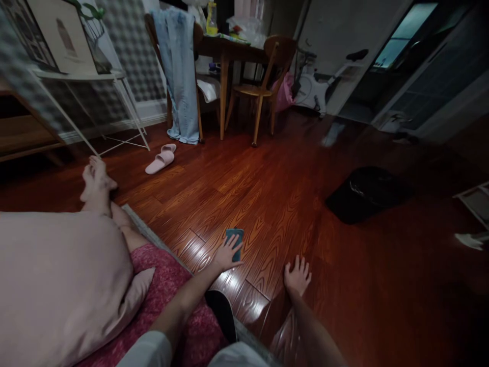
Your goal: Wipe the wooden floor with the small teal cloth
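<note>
My left hand (228,255) reaches over a flat, teal-blue rectangular piece (234,234) on the floor. Its fingers are spread across the piece, covering much of it; whether this is a folded cloth or something stiffer is unclear. To the right, my right hand (298,278) is over the bare, glossy wooden floor (267,204), fingers spread and nothing in them. Both palms face down.
A large pale pillow (61,285) and dark pink fabric (168,285) lie at left, with bare feet (95,178) beyond. One pink slipper (161,159), a wooden chair (260,90), a table with draped jeans (179,76) and a black bin (362,196) stand farther off.
</note>
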Action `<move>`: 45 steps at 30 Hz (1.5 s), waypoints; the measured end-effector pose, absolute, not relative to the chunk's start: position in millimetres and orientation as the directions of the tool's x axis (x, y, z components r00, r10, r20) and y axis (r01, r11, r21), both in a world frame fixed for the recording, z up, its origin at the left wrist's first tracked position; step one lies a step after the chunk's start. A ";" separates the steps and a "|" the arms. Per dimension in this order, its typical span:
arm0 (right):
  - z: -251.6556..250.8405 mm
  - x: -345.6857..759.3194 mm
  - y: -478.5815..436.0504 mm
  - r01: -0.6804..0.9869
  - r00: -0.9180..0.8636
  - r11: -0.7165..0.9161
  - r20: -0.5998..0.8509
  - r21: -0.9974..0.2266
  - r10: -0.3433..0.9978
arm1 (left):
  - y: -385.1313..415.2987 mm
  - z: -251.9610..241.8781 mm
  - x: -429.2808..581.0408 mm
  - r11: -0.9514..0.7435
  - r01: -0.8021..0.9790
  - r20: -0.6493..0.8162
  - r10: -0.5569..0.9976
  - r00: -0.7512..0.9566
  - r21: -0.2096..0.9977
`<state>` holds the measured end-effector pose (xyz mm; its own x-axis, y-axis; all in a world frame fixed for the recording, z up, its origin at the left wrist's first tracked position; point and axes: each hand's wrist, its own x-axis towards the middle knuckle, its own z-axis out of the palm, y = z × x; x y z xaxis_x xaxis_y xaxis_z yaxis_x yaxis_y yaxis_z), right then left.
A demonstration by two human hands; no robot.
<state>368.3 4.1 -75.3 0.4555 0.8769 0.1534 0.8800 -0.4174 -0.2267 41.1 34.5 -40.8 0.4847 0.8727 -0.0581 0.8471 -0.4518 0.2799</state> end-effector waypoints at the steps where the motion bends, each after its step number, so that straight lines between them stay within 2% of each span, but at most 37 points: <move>1: -75.0 368.1 4.0 0.880 0.456 -0.418 0.153 -0.225 0.877 | 40.2 -38.1 31.7 -0.385 0.884 -0.069 0.907 0.416 0.264; 5: -74.5 367.8 3.6 0.883 0.453 -0.418 0.152 -0.215 0.879 | 58.2 -31.1 -20.6 -0.083 0.976 -0.124 0.986 0.110 0.201; 8: -75.5 368.4 3.6 0.885 0.449 -0.414 0.161 -0.213 0.879 | 61.9 -32.1 -65.7 0.074 0.980 -0.142 0.989 -0.048 0.184; 13: -77.8 370.1 4.4 0.884 0.448 -0.411 0.151 -0.224 0.881 | 57.4 -34.0 -100.3 0.212 0.952 -0.188 0.967 -0.172 0.221; 17: -76.9 369.5 4.5 0.883 0.449 -0.410 0.157 -0.227 0.880 | 50.9 -30.6 -74.7 0.232 0.950 -0.202 0.961 -0.190 0.209; 20: -74.9 368.0 4.3 0.884 0.449 -0.407 0.173 -0.231 0.876 | 38.7 -28.2 -35.2 0.098 0.973 -0.262 0.964 -0.041 0.211; 23: -72.9 366.6 4.1 0.882 0.451 -0.406 0.177 -0.241 0.875 | 17.8 -30.4 10.9 -0.226 0.938 -0.285 0.911 0.299 0.261; 26: -72.0 366.2 4.0 0.881 0.451 -0.405 0.175 -0.244 0.875 | -2.5 -35.9 49.7 -0.409 0.857 -0.272 0.826 0.494 0.314; 30: -73.8 367.4 4.2 0.885 0.448 -0.403 0.189 -0.233 0.874 | -2.6 -36.5 64.1 -0.481 0.803 -0.243 0.782 0.574 0.352; 32: -75.2 368.0 4.5 0.885 0.448 -0.404 0.191 -0.230 0.873 | 10.7 -32.1 50.4 -0.412 0.846 -0.239 0.832 0.501 0.339; 37: -75.6 367.7 5.5 0.883 0.452 -0.407 0.185 -0.235 0.873 | 45.1 -20.5 -26.4 -0.111 0.967 -0.257 0.951 0.170 0.229; 40: -73.9 366.7 5.6 0.883 0.450 -0.406 0.180 -0.234 0.875 | 49.7 -21.0 -70.8 0.233 0.964 -0.223 0.954 -0.202 0.124; 42: -73.2 366.3 5.6 0.882 0.452 -0.409 0.176 -0.233 0.875 | 48.0 -22.4 -85.2 0.404 0.908 -0.221 0.901 -0.374 0.109; 45: -73.9 366.3 5.4 0.882 0.454 -0.413 0.173 -0.227 0.874 | 42.5 -23.0 -75.9 0.430 0.893 -0.285 0.879 -0.382 0.130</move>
<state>366.3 5.4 -73.9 0.4542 0.8740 0.1728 0.8818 -0.4134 -0.2270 -75.9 42.5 -23.0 -0.3822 0.8790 -0.2850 0.8933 0.4304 0.1296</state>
